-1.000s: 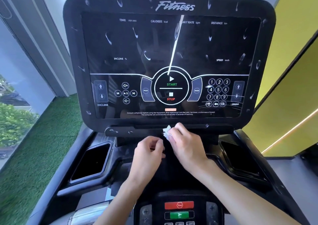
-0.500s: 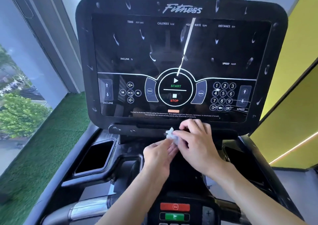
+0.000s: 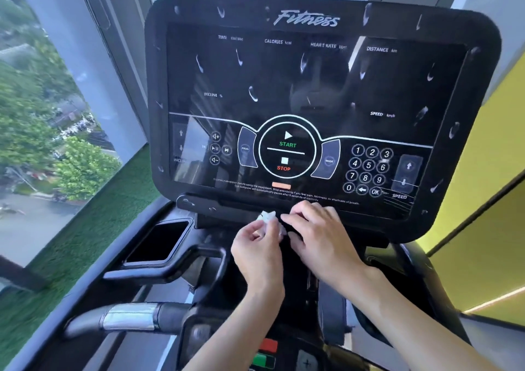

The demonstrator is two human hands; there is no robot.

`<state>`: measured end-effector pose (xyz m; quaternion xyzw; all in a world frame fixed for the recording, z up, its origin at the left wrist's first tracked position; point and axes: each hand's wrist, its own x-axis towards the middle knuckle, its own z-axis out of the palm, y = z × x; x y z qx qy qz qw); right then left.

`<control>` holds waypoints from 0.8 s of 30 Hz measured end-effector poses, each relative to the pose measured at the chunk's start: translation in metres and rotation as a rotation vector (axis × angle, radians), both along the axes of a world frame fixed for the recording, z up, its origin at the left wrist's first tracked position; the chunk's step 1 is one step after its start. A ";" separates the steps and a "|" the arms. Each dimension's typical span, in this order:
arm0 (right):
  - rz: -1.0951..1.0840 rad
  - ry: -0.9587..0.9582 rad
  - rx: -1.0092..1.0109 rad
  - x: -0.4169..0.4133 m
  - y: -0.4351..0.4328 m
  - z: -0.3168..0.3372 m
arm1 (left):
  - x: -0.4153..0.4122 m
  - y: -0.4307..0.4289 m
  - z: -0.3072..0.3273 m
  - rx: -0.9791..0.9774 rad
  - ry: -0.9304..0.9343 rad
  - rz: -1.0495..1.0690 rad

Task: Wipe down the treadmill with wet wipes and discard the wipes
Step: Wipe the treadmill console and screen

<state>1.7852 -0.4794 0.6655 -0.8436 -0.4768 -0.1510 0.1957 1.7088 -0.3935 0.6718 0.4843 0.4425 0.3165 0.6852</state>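
The left hand [image 3: 257,245] is pinching a small crumpled wet wipe [image 3: 268,218] between thumb and fingertips. It is in the lower centre of the frame, just under the bottom edge of the treadmill console [image 3: 321,92]. The right hand [image 3: 321,240] is crowding in from the right with its fingers curled toward the same wad. Whether its grip is closing on a corner or only touching it, I cannot tell. Holding the wipe between both hands is probably serving to unfold or re-bunch it before wiping, since pale streaks [image 3: 252,94] are showing across the console's dark face. The hands are covering most of the wipe. The forearms are hiding part of the red and green buttons [image 3: 268,345] at the bottom edge, and whatever lies below them is falling outside the frame.
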 end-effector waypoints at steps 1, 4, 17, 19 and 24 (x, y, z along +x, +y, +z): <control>0.012 0.004 -0.004 0.001 -0.001 -0.001 | 0.000 -0.001 0.001 0.051 0.009 -0.020; 0.058 0.029 -0.008 0.004 -0.006 -0.001 | -0.001 0.003 0.004 0.233 0.095 -0.039; 0.114 0.067 -0.001 0.007 -0.005 0.002 | -0.003 0.019 -0.003 0.101 0.178 0.020; 0.117 0.073 0.002 0.008 -0.003 0.002 | -0.007 0.027 -0.002 0.056 0.132 0.101; 0.134 0.100 -0.001 0.003 0.011 0.004 | -0.008 0.024 0.004 0.047 0.130 -0.013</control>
